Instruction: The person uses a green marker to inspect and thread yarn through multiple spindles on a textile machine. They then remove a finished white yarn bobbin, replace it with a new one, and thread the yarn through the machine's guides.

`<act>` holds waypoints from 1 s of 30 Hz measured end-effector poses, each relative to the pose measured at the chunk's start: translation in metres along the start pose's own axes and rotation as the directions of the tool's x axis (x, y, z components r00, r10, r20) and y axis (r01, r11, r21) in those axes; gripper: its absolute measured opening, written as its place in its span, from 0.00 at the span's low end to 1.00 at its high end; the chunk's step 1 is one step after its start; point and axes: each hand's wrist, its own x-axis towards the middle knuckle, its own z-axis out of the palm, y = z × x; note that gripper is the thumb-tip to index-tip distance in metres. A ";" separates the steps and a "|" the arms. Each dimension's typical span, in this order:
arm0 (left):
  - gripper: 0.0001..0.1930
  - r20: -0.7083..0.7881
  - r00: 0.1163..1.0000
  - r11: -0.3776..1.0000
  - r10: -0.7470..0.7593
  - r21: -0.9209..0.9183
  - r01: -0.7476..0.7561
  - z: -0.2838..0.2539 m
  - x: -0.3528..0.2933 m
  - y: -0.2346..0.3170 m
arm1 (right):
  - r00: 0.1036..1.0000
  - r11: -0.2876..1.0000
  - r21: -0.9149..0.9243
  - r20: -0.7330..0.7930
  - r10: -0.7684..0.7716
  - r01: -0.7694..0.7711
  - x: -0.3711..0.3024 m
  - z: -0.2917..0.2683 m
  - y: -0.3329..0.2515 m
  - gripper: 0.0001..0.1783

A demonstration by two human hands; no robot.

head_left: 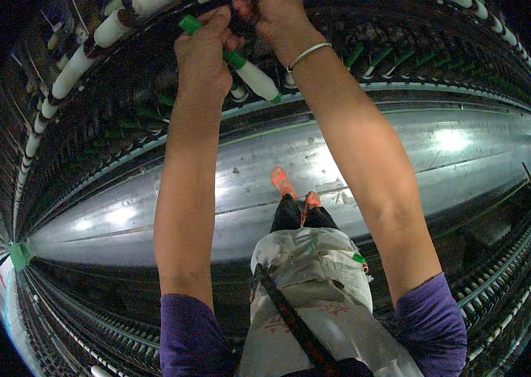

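Observation:
Both my arms reach up to the top of the head view. My left hand [206, 53] is closed around a bobbin of white yarn [256, 80] on a green tube, which slants down to the right; one green end sticks out above the fingers. Close beside it, at the top edge, is my right hand [275, 19], a bracelet on its wrist. Its fingers are bent together and partly cut off by the dark rim, so what they hold, if anything, is hidden.
A long spinning frame with green-tubed spindles [378, 60] runs across the far side, white rollers [74, 72] curving above it at left. Another machine row [498, 276] lies near me. Between them is a shiny metal floor [240, 182]. A green bobbin end [358, 258] pokes from my apron pocket.

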 end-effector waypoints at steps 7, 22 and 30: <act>0.05 -0.114 0.993 0.999 0.022 -0.045 -0.027 0.001 -0.005 0.008 | 0.976 0.865 0.461 0.006 0.218 -0.197 0.004 0.008 0.013 0.15; 0.11 0.006 0.993 0.988 -0.114 0.107 0.113 0.005 0.010 0.011 | 0.959 0.879 -0.383 0.121 -0.256 0.284 -0.041 -0.030 0.017 0.07; 0.13 -0.120 0.978 0.969 -0.168 0.160 0.187 -0.009 -0.052 -0.040 | 0.915 0.818 -0.430 0.053 -0.399 0.382 -0.112 -0.070 0.032 0.06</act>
